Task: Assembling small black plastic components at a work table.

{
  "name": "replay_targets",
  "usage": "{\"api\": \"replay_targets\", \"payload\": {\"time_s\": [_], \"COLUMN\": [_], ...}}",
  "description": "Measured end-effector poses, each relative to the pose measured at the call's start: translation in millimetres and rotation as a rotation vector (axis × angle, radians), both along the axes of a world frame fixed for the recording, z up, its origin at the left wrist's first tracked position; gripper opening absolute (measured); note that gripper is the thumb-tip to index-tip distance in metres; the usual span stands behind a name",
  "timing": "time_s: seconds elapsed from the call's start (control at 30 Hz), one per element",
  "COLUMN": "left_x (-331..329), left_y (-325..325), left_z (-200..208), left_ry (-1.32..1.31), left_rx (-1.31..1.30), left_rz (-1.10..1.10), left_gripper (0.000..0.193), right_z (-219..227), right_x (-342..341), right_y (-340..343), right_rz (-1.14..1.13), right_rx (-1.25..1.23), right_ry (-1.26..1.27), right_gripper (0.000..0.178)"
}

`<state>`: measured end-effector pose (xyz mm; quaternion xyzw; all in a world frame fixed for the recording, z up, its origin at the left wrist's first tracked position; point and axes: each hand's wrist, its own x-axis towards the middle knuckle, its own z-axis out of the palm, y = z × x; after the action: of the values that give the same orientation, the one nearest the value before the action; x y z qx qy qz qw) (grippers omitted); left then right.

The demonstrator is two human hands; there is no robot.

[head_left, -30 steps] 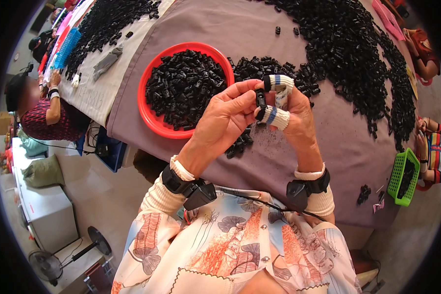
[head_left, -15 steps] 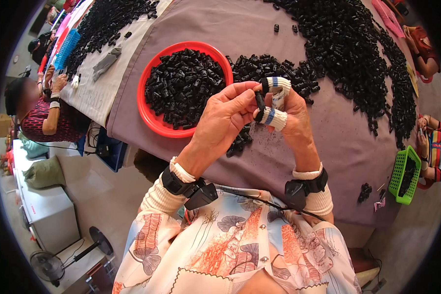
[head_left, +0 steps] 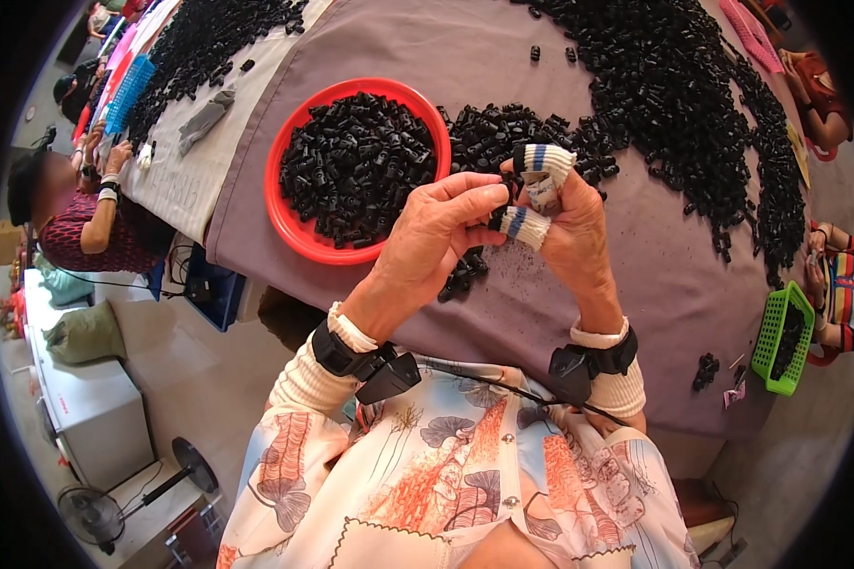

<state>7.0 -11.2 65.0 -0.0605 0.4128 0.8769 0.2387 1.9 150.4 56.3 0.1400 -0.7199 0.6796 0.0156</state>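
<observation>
My left hand point(head_left: 425, 232) is closed in a pinch, thumb and fingertips on a small black plastic part point(head_left: 510, 186). Facing it, my right hand point(head_left: 582, 232) is curled, with cream knitted finger sleeves point(head_left: 547, 159) striped in blue and black on its thumb and a finger. Between those covered fingers sits a small pale, wrapped-looking object point(head_left: 543, 195) whose kind I cannot make out. Both hands meet above the cloth, just right of a red round basin point(head_left: 273, 180) heaped with similar black parts. The fingertips partly hide the part.
A loose pile of black parts point(head_left: 512, 133) lies beyond my hands, joining a larger heap point(head_left: 674, 114). A green basket point(head_left: 767, 365) stands at the right table edge. Co-workers sit left and right; a blue basket point(head_left: 128, 90) is at the far left.
Both hands have shifted slightly, with the right hand tilting and moving a little to the right. The black part is now more covered by the fingers.
</observation>
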Motion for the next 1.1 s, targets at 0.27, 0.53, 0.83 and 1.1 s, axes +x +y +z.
{"api": "replay_targets", "payload": {"time_s": [0.27, 0.53, 0.83, 1.1], "left_x": [0.2, -9.1, -8.4, -8.9], "left_y": [3.9, -5.3, -11.2, -10.0], "left_z": [0.1, -3.6, -4.6, -2.4], "left_ry": [0.087, 0.045, -0.028, -0.029], "left_rx": [-0.172, 0.190, 0.378, 0.340], "left_rz": [0.079, 0.064, -0.006, -0.030], "left_gripper": [0.018, 0.023, 0.026, 0.025], "right_z": [-1.7, 21.1, 19.6, 11.6], "right_x": [-1.0, -6.4, -12.9, -16.4], "right_y": [-1.0, 6.5, 4.0, -1.0], "right_rz": [-0.039, -0.001, 0.164, 0.174], "right_rx": [0.143, 0.059, 0.126, 0.203], "right_ry": [0.072, -0.116, -0.244, -0.122], "right_gripper": [0.047, 0.034, 0.036, 0.039]}}
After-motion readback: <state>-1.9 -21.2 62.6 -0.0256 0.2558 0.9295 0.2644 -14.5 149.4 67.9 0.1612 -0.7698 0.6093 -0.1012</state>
